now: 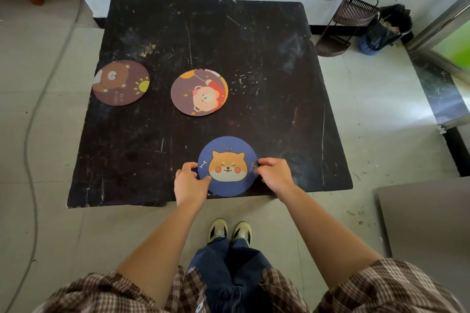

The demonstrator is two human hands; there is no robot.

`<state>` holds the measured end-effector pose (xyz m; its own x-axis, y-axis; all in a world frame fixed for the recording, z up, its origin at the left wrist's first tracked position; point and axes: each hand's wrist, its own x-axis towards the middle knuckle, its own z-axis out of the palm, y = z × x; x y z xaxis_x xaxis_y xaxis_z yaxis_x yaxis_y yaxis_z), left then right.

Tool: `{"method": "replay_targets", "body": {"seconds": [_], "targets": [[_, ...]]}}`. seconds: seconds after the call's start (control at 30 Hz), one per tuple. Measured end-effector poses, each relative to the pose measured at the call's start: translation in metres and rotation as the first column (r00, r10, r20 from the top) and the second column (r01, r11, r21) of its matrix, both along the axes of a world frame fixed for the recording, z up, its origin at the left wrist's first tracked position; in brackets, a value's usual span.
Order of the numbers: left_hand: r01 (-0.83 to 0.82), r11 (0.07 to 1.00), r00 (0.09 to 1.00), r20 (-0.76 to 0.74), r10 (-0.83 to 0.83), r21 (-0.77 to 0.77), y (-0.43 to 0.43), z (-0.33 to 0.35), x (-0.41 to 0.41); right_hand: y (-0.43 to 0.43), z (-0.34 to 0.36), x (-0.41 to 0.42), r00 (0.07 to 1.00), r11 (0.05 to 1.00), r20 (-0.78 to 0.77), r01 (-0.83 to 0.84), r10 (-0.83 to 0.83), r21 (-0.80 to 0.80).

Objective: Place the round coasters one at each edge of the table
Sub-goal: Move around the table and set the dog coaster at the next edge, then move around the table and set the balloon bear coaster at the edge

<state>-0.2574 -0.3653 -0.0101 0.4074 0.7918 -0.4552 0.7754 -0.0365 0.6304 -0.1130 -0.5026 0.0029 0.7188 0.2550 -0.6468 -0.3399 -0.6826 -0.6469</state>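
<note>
Coasters: blue one pinched at the near edge

Coasters lie in three spots on the dark, scratched table [254, 63]. The blue coaster with the orange dog face [227, 165] sits at the edge nearest me, about midway along it, its lower rim reaching right to the table's lip. My left hand [189, 181] grips its left rim, thumb on top of the print and fingers curled at the edge. My right hand [273, 173] pinches the right rim the same way, fingertips closed on the small flag drawing. Both hands hold this one coaster; I cannot tell whether it lies flat or is lifted a little.

At the left edge rests the brown bear coaster [120, 82], its rim slightly over the side. Near the middle, the coaster with the pale bear and balloon [199, 92] lies on top of another, whose orange rim peeks out on the right. The far and right edges hold no coaster.
</note>
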Motion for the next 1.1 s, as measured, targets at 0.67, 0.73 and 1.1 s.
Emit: {"method": "replay_targets", "body": {"seconds": [0.67,0.73,1.1], "targets": [[0.404,0.914,0.914,-0.042,-0.403,0.035,-0.052,0.025,0.121,-0.053,0.021,0.067,0.898,0.922,0.261,-0.290,0.355,-0.256],[0.404,0.913,0.915,-0.056,-0.401,0.065,-0.066,0.025,0.136,-0.065,0.023,0.085,0.859,0.891,0.286,-0.341,0.425,-0.300],[0.322,0.930,0.943,-0.148,-0.299,0.176,-0.189,0.020,0.245,-0.163,0.030,0.220,0.559,0.642,0.323,-0.610,0.764,-0.463]]}}
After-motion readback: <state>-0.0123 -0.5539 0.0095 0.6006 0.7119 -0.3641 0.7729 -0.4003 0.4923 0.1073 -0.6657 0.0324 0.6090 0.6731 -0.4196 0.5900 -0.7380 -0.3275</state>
